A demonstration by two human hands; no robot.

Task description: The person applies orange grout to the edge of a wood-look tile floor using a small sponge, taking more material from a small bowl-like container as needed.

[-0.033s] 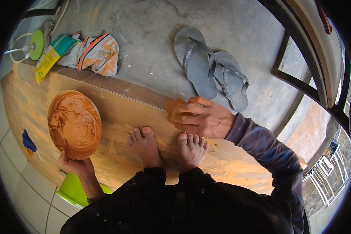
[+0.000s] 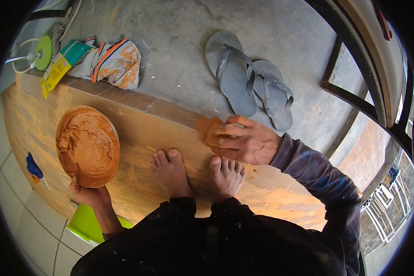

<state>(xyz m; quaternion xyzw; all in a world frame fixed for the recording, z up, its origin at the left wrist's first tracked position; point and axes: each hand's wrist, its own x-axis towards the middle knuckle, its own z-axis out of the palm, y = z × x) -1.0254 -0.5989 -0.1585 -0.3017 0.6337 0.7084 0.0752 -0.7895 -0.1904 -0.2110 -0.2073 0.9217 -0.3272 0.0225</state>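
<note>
My left hand grips the lower rim of a round bowl coated inside with thick orange-brown paste. The bowl is tilted, its opening facing up. My right hand is closed around a flat orange-brown piece, blurred and smeared with the same colour, so its kind does not show. That piece meets the tiled edge of the wood-look step. Streaks of orange paste cover the step. My bare feet stand on it, just below the right hand.
Grey flip-flops lie on the concrete floor beyond the edge. A stained cloth, a yellow-green packet and a green disc with cords are at far left. A lime-green container sits near left; dark metal framing stands at right.
My right hand has shifted slightly to the right with the orange-brown piece. The left hand and bowl hold still.
</note>
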